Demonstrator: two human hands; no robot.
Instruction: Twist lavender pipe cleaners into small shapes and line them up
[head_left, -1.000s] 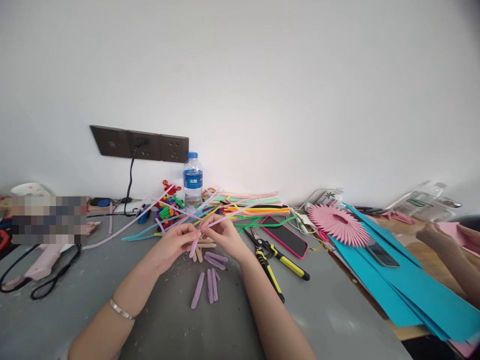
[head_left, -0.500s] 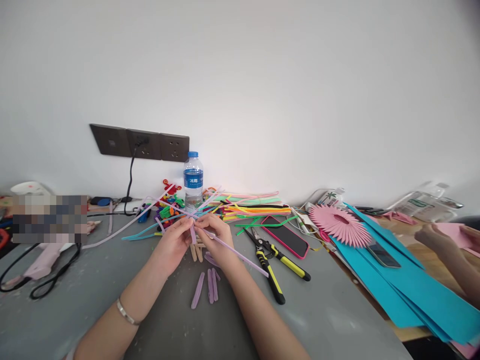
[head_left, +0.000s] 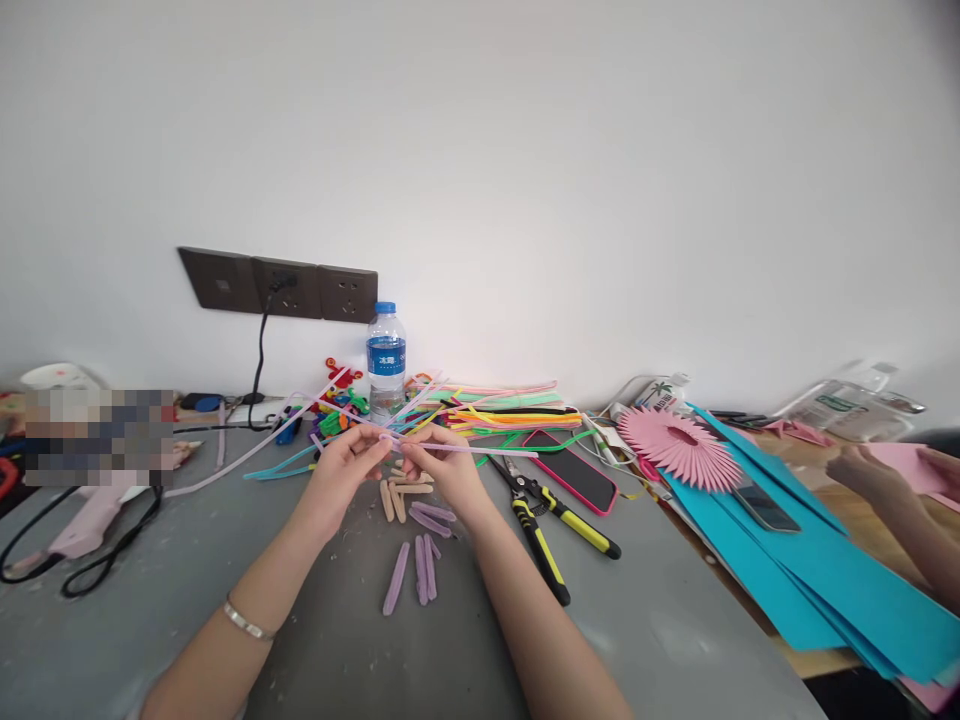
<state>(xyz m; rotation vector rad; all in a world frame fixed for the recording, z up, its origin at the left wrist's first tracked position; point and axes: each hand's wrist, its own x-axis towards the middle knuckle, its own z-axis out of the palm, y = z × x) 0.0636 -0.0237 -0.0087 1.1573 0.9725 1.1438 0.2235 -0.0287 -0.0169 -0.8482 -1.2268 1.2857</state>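
My left hand (head_left: 349, 465) and my right hand (head_left: 442, 468) meet above the grey table, fingertips pinched close together. Between them is a lilac pipe cleaner (head_left: 495, 451), whose free end sticks out to the right past my right hand. Whether it is wound on a stick at the fingertips is too small to tell. Just below my hands lie several bare wooden craft sticks (head_left: 388, 500). Nearer to me are lilac fuzzy-wrapped sticks (head_left: 396, 580), some in a small cluster (head_left: 421, 572) and others close to my right wrist (head_left: 431, 520).
Yellow-black pliers (head_left: 540, 530) and a red-edged phone (head_left: 577, 475) lie right. A water bottle (head_left: 386, 360) stands by the wall beside colourful pipe cleaners (head_left: 517, 420). A pink glue gun (head_left: 86, 525) with cable lies left. Blue sheets (head_left: 810, 570) and another person's hand (head_left: 870, 480) are far right.
The pipe cleaner's free end has swung up from slanting down toward the pliers to nearly level. My hands have turned slightly, uncovering more craft sticks and wrapped sticks below.
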